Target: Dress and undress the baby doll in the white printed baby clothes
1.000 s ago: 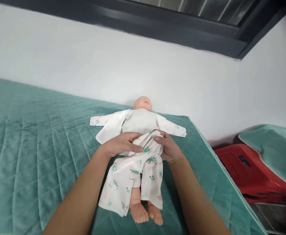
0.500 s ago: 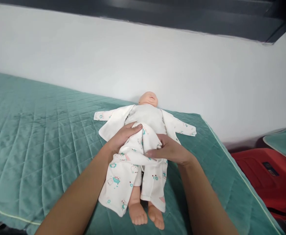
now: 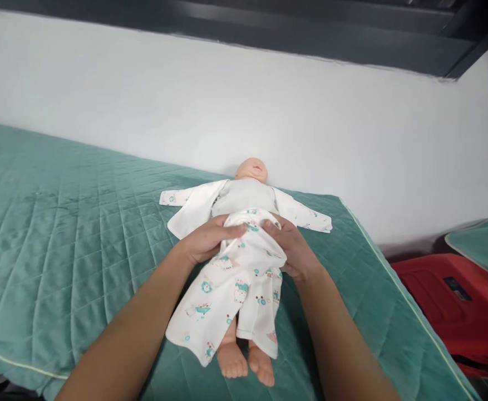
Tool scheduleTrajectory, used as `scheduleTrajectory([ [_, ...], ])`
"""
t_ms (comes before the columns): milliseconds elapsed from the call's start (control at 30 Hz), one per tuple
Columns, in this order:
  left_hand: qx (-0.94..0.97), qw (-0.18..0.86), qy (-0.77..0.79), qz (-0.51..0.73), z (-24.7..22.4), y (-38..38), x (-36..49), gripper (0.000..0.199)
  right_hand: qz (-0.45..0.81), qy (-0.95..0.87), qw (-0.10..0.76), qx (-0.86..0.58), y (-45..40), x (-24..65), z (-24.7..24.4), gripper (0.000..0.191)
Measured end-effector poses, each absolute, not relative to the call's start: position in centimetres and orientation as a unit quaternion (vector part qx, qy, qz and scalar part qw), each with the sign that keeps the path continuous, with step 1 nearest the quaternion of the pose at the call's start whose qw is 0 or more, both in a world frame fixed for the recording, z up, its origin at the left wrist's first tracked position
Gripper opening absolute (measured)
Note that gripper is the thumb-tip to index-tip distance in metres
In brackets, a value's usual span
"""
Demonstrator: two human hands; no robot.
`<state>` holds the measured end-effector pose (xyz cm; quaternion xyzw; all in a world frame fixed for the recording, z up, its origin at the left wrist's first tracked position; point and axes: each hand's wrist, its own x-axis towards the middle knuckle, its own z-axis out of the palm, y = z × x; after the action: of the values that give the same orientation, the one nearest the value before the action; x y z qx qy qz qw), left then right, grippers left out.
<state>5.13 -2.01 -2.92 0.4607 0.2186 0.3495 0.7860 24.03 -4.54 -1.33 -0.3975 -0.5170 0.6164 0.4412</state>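
Observation:
A baby doll lies on its back with its head by the wall and its bare feet toward me. Its arms are in the spread sleeves of an open white top, which leaves the pale chest bare. White printed baby clothes cover the belly and legs. At the waist, my left hand grips the upper left edge, thumb on top and fingers underneath. Opposite it, my right hand pinches the upper right edge the same way. Most fingers of both hands are hidden by cloth or by the doll.
Green quilted bedding with a pale piped edge lies under the doll. A white wall rises behind it, with a dark beam across the top. At the right, below the bedding's edge, stands a red plastic object beside more green cloth.
My right hand has moved up to the waist, level with my left. The bunched cloth over the belly is now spread flatter and higher, with its folds smoothed out.

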Motion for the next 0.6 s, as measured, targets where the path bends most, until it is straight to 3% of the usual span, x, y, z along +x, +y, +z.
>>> scheduleTrajectory([
  [233, 0.442, 0.735, 0.308, 0.411, -3.0, -2.0, 5.1, 0.051, 0.585, -0.622, 0.269, -0.445, -5.4, 23.9, -1.0, 0.038],
  [433, 0.544, 0.719, 0.277, 0.332, -2.2, -2.1, 4.7, 0.048, 0.630, -0.492, 0.452, -0.395, -5.3, 23.6, -1.6, 0.043],
  [600, 0.582, 0.731, 0.245, 0.259, -2.4, -2.1, 4.2, 0.042, 0.613, -0.489, 0.470, -0.405, -5.2, 22.8, -1.4, 0.048],
])
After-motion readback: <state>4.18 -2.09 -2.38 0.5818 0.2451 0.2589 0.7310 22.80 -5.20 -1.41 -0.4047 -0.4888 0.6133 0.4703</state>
